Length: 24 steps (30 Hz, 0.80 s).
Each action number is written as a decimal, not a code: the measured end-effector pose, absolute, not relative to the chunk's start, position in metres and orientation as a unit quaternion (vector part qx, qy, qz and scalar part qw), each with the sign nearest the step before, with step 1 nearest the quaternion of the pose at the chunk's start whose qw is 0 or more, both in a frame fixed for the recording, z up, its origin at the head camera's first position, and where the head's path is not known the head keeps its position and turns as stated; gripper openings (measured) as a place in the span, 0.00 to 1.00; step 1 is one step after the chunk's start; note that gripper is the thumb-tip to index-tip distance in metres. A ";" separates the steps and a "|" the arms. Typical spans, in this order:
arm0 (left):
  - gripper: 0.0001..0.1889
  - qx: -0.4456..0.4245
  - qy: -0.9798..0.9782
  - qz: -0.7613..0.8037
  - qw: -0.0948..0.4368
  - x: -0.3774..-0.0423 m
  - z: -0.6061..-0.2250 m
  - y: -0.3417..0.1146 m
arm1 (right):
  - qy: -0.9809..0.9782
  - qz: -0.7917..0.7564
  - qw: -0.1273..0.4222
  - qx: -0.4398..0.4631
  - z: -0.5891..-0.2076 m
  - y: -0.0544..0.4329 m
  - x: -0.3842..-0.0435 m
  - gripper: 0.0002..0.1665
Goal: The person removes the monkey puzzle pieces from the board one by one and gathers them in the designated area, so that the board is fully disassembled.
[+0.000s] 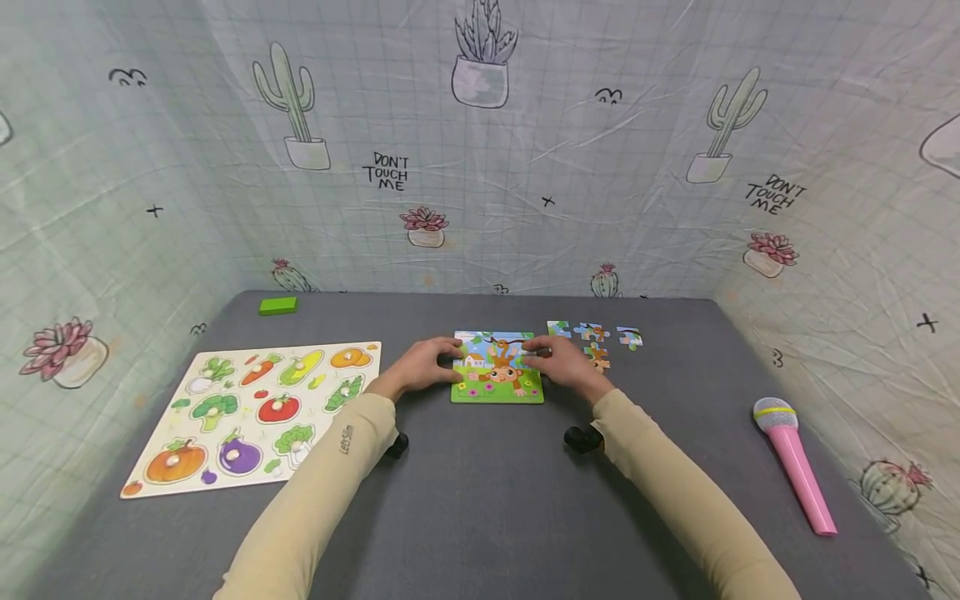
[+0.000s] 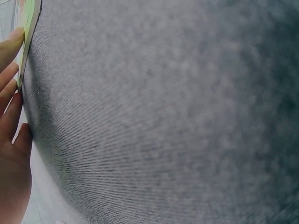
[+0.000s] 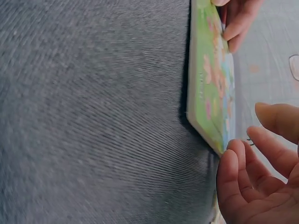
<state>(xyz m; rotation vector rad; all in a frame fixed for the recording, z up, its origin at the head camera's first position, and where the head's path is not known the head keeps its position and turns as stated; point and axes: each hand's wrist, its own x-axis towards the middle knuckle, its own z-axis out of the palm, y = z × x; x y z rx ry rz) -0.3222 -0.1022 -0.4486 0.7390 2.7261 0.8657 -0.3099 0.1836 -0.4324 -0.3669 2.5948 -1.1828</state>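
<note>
A small jigsaw board [image 1: 497, 392] with a monkey picture lies in the middle of the dark table, a pale strip along its far edge. At its left edge my left hand [image 1: 420, 364] touches it, thumb on the near part and fingers farther back. The left wrist view shows the left hand's fingers [image 2: 10, 119] extended along the board's side. My right hand [image 1: 567, 364] rests at the right side, fingertips over the upper right of the picture. In the right wrist view, the right hand's thumb [image 3: 275, 119] stands apart from its loosely bent fingers, with nothing between them.
Loose jigsaw pieces [image 1: 628, 337] lie behind and right of the right hand. A vegetable puzzle board [image 1: 255, 446] lies left, partly under the left sleeve. A green block [image 1: 278, 306] sits at the back left, a pink toy microphone [image 1: 799, 467] at the right. Patterned cloth [image 1: 480, 167] surrounds the table.
</note>
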 end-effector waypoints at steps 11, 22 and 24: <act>0.24 0.250 0.917 0.294 0.100 -0.322 -0.447 -0.104 | 0.892 -0.414 0.136 -0.121 -0.440 0.179 -0.312 0.25; 0.24 0.268 0.913 0.293 0.095 -0.321 -0.445 -0.107 | 0.890 -0.408 0.142 -0.146 -0.440 0.179 -0.309 0.26; 0.24 0.268 0.913 0.291 0.096 -0.321 -0.446 -0.107 | 0.890 -0.408 0.144 -0.148 -0.440 0.179 -0.308 0.26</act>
